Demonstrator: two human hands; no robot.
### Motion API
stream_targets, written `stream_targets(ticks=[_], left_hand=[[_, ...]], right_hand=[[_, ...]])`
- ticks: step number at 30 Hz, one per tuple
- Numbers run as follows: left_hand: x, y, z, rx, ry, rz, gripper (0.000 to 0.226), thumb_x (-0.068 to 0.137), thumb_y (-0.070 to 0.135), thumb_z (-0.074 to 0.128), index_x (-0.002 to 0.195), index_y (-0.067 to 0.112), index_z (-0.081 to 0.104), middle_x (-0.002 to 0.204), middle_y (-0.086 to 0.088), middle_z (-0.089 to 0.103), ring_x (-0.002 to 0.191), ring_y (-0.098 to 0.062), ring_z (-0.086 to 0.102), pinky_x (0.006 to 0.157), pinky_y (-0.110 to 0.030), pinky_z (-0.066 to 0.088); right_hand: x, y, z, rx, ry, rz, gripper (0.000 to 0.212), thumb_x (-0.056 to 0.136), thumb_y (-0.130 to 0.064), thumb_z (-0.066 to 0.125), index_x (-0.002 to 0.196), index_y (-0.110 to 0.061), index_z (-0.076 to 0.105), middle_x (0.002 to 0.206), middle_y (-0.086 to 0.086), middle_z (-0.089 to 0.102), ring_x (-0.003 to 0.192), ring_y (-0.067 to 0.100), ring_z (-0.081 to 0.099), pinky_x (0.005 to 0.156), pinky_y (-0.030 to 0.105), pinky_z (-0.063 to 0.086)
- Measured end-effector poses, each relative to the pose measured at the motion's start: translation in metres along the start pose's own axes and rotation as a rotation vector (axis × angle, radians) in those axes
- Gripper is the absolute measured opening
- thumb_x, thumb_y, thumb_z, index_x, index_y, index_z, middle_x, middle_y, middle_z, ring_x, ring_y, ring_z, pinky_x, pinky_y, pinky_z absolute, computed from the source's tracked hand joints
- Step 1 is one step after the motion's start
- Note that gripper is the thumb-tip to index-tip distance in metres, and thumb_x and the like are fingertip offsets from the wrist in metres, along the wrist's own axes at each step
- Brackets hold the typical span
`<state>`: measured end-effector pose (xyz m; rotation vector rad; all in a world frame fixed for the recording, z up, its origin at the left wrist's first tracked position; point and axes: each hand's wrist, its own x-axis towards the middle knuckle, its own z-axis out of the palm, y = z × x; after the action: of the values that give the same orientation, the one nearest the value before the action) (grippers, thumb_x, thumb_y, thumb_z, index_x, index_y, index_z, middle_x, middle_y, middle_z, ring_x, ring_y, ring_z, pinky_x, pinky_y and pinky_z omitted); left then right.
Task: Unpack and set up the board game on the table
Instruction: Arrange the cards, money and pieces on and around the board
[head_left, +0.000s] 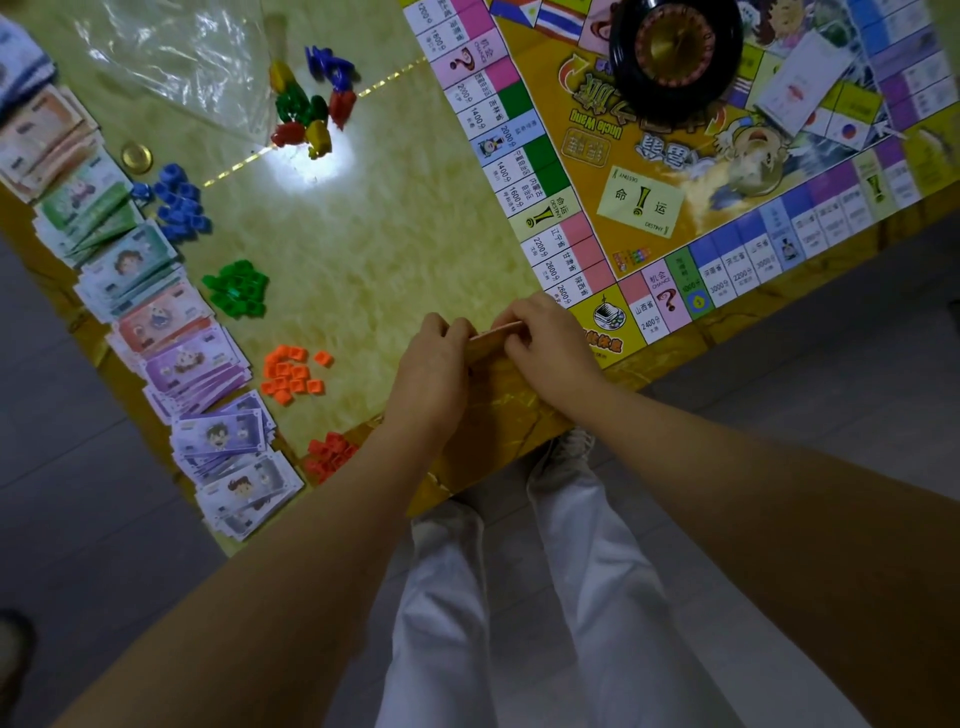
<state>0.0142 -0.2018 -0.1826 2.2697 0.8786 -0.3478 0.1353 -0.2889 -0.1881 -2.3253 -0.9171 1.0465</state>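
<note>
The game board (675, 171) lies open at the right of the table, with a black roulette wheel (675, 52) and a white card stack (800, 85) on it. Near the table's front edge my left hand (428, 371) and my right hand (548, 345) together hold a thin stack of cards (493, 335) on edge, just beside the board's near corner. Fingers of both hands curl round the stack's ends. Play money (171, 338) lies in fanned rows along the left edge.
Small piles of blue (179, 200), green (236, 288), orange (291, 371) and red (330, 454) pieces sit left of my hands. Coloured pawns (311, 104) lie by a clear plastic bag (171, 57). A gold coin (136, 156) sits near the money. Table edge runs below my hands.
</note>
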Motion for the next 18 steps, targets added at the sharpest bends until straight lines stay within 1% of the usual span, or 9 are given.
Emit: stream_targets(ticks=[4,7,9,10,11,12,14,16,18], left_hand=[[0.006,0.006,-0.012,-0.008,0.000,-0.058,0.025,0.094,0.011,0.047,0.118,0.010,0.054,0.102,-0.017,0.049,0.083,-0.035,0.053,0.067,-0.033,0.033],[0.014,0.016,-0.017,-0.080,-0.015,-0.072,0.024,0.094,0.010,0.046,0.116,0.011,0.055,0.096,-0.017,0.059,0.085,-0.035,0.057,0.065,-0.032,0.032],[0.021,0.027,-0.019,-0.261,-0.049,-0.154,0.019,0.093,0.011,0.045,0.109,0.014,0.055,0.091,-0.015,0.065,0.082,-0.035,0.061,0.067,-0.036,0.045],[0.024,0.033,-0.020,-0.352,-0.055,-0.202,0.015,0.094,0.014,0.045,0.106,0.015,0.053,0.088,-0.014,0.066,0.079,-0.035,0.063,0.070,-0.043,0.051],[0.026,0.036,-0.020,-0.408,-0.059,-0.236,0.011,0.095,0.018,0.046,0.104,0.016,0.052,0.086,-0.014,0.066,0.078,-0.036,0.063,0.072,-0.049,0.053],[0.030,0.043,-0.020,-0.431,-0.070,-0.247,0.010,0.096,0.020,0.046,0.105,0.015,0.050,0.084,-0.013,0.066,0.077,-0.036,0.064,0.073,-0.053,0.053],[0.037,0.057,-0.020,-0.444,-0.112,-0.248,0.010,0.099,0.020,0.045,0.105,0.013,0.047,0.083,-0.010,0.066,0.076,-0.035,0.064,0.074,-0.054,0.053],[0.045,0.073,-0.018,-0.432,-0.121,-0.238,0.009,0.099,0.019,0.043,0.105,0.013,0.046,0.081,-0.008,0.066,0.073,-0.032,0.062,0.074,-0.052,0.053],[0.054,0.089,-0.016,-0.429,-0.095,-0.248,0.011,0.099,0.016,0.042,0.107,0.012,0.048,0.083,-0.010,0.067,0.074,-0.033,0.062,0.074,-0.051,0.053]], right_hand=[[0.002,-0.001,-0.013,0.037,-0.017,-0.009,0.016,0.092,-0.009,0.053,0.102,-0.010,0.064,0.101,0.008,0.059,0.092,0.021,0.054,0.079,0.033,0.044],[0.002,0.002,-0.030,0.077,-0.019,-0.013,0.010,0.093,-0.012,0.054,0.099,-0.009,0.061,0.084,0.004,0.060,0.080,0.021,0.055,0.069,0.034,0.044],[0.000,0.007,-0.041,0.086,-0.033,-0.009,0.011,0.095,-0.015,0.052,0.101,-0.008,0.059,0.074,-0.001,0.052,0.073,0.019,0.051,0.061,0.030,0.038],[0.001,0.011,-0.048,0.088,-0.039,-0.005,0.014,0.096,-0.015,0.052,0.104,-0.006,0.059,0.071,-0.004,0.047,0.071,0.017,0.048,0.058,0.029,0.035],[0.001,0.014,-0.050,0.093,-0.043,0.003,0.018,0.096,-0.016,0.051,0.108,-0.005,0.058,0.070,-0.007,0.044,0.070,0.016,0.045,0.057,0.027,0.033],[0.003,0.019,-0.058,0.099,-0.046,0.008,0.021,0.097,-0.016,0.051,0.112,-0.004,0.058,0.069,-0.011,0.040,0.071,0.016,0.043,0.056,0.025,0.032],[0.007,0.029,-0.071,0.097,-0.070,0.020,0.026,0.096,-0.017,0.051,0.117,-0.002,0.056,0.070,-0.015,0.036,0.077,0.017,0.043,0.061,0.027,0.031],[0.013,0.037,-0.085,0.107,-0.067,0.039,0.026,0.095,-0.017,0.053,0.119,-0.008,0.051,0.073,-0.009,0.043,0.078,0.020,0.048,0.064,0.030,0.035],[0.015,0.043,-0.098,0.127,-0.048,0.028,0.035,0.089,-0.017,0.059,0.119,-0.018,0.041,0.084,0.001,0.054,0.077,0.025,0.055,0.062,0.040,0.045]])
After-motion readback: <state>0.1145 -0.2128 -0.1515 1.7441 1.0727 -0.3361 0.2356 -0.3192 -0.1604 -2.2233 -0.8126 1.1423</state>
